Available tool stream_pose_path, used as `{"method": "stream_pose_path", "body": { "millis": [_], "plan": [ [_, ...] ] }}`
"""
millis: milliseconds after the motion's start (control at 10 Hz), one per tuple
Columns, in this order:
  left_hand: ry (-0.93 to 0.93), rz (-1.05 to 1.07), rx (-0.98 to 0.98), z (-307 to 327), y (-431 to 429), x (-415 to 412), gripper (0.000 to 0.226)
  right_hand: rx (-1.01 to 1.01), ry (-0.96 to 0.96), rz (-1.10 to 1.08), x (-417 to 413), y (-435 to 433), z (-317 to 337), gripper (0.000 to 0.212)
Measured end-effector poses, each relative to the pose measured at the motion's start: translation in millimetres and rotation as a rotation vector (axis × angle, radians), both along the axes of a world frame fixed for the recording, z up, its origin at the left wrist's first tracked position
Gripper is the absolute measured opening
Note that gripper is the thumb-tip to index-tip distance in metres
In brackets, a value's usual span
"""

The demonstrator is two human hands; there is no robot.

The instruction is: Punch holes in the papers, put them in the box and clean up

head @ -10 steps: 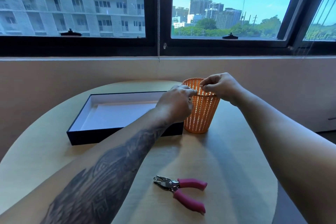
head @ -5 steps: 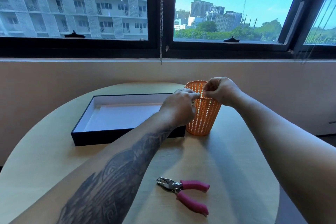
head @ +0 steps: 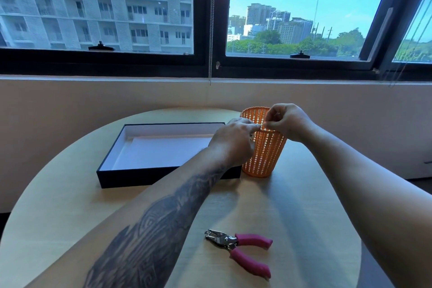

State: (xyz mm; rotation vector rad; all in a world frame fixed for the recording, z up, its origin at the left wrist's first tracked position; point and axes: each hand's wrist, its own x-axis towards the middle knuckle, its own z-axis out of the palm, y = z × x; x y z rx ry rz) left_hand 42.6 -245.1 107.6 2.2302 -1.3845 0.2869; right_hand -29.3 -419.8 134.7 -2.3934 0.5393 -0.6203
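Note:
An orange mesh basket (head: 264, 159) stands upright at the right end of a black box (head: 163, 179). White papers (head: 163, 149) lie flat inside the box. My left hand (head: 233, 140) and my right hand (head: 287, 121) meet over the near rim of the basket, fingertips pinched together and touching each other. I cannot make out anything between the fingers. A hole punch (head: 240, 248) with pink handles lies on the table near me, apart from both hands.
Everything sits on a round wooden table (head: 304, 229) that stands against a beige wall under a window. The table's right edge curves off close beside my right forearm, with dark floor beyond it.
Both hands have stayed pinched together at the basket rim. The view has shifted slightly. The box, basket and hole punch have not moved.

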Motion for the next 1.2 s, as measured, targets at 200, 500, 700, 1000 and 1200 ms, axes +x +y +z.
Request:
{"method": "stream_pose_path", "body": {
  "millis": [200,500,700,1000,1200],
  "plan": [
    [-0.001,0.000,0.019,0,1,-1,0.055,0.018,0.031,0.007,-1,-1,1,0.013],
    [-0.012,-0.009,0.023,1,6,-2,0.056,-0.067,0.027,0.015,-3,4,0,0.009],
    [-0.009,-0.021,0.016,1,6,-1,0.057,-0.062,0.027,0.031,-5,4,0,0.013],
    [0.017,-0.010,0.092,8,1,2,0.059,-0.037,0.021,0.040,0,3,0,0.015],
    [0.071,0.026,0.173,12,18,26,0.071,-0.150,-0.019,0.055,19,15,9,0.022]
  ]
}}
